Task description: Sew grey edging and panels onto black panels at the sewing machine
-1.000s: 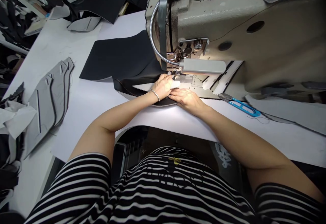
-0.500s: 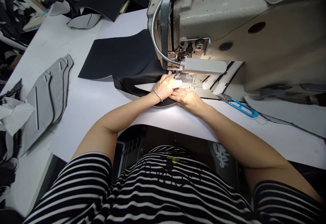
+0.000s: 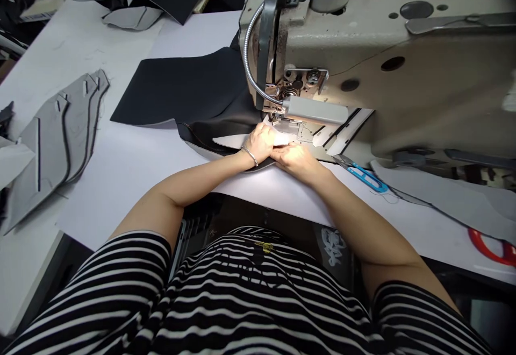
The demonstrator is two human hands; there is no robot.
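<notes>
A black leather-like piece [image 3: 187,89] with a pale underside runs under the presser area of a sewing machine [image 3: 342,32]. On top of it lies a narrow white-backed piece [image 3: 230,141]. My left hand [image 3: 260,141], with a bracelet at the wrist, presses bent fingers onto this narrow piece close to the needle area. Against it, my right hand [image 3: 296,160] pinches the near edge of the layered pieces, fingers curled. The fingertips of both hands are partly hidden, and the needle itself is hard to make out.
Blue thread snips [image 3: 367,177] lie right of my right hand, by a grey panel [image 3: 447,196]. Red-handled scissors [image 3: 489,250] rest at the right edge. Stitched grey panels [image 3: 60,140] lie on the left of the white table [image 3: 121,167]. A lamp [image 3: 316,110] overhangs the sewing spot.
The camera view has shifted, bringing the red handles into sight. My right hand's fingers are more curled at the edge. My left hand stays on the narrow piece.
</notes>
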